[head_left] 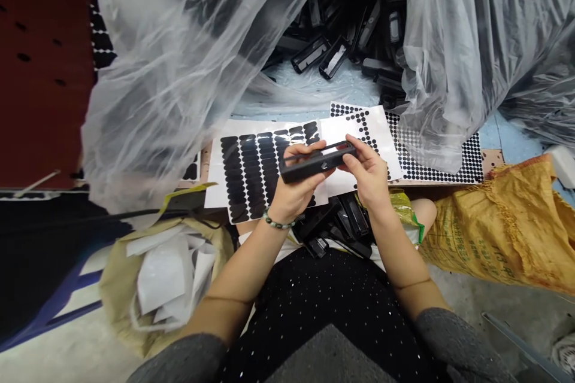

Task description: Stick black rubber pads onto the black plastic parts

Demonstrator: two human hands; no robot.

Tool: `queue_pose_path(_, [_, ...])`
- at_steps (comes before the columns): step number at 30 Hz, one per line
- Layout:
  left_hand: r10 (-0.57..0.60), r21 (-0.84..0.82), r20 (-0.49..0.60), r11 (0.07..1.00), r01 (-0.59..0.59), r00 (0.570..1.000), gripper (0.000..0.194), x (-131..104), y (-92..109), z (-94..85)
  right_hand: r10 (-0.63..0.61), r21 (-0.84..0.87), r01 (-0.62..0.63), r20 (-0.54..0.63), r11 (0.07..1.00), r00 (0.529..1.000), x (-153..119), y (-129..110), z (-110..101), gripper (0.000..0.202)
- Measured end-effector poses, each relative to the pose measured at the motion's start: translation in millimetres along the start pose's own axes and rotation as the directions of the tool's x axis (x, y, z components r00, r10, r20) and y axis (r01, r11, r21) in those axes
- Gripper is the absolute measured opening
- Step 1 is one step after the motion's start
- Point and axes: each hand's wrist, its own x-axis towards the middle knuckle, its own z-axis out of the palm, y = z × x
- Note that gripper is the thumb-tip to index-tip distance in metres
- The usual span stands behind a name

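Note:
A long black plastic frame (318, 163) is held up between both hands over the sheets, its left end slightly lower. My left hand (295, 188), with a beaded bracelet at the wrist, grips its left part, fingers and thumb on opposite sides. My right hand (369, 172) pinches the right end between thumb and fingers. Below lies a white sheet of black oblong stickers (248, 170). Beside it, a white sheet with small black dots (381, 131) partly covers a larger dotted sheet (462, 158).
Many black plastic parts (335, 57) are heaped at the back between sheets of clear plastic (157, 72). More black parts (344, 218) lie on the lap. A sack of white paper (173, 275) stands at left, a yellow woven sack (494, 227) at right.

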Motion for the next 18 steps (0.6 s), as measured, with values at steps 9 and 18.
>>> queue_pose_path(9, [-0.076,0.607,-0.003,0.792,0.062,0.997,0.026,132.1,-21.8,-19.7,0.114,-0.354,-0.038,0.196,0.934,0.974,-18.3,7.3,-52.5,0.034])
queue_pose_path(18, [0.06,0.936,-0.169,0.322,0.141,0.984,0.042,227.3,-59.2,-20.9,-0.076,-0.587,-0.005,-0.114,0.81,0.991,33.3,25.4,-57.5,0.019])
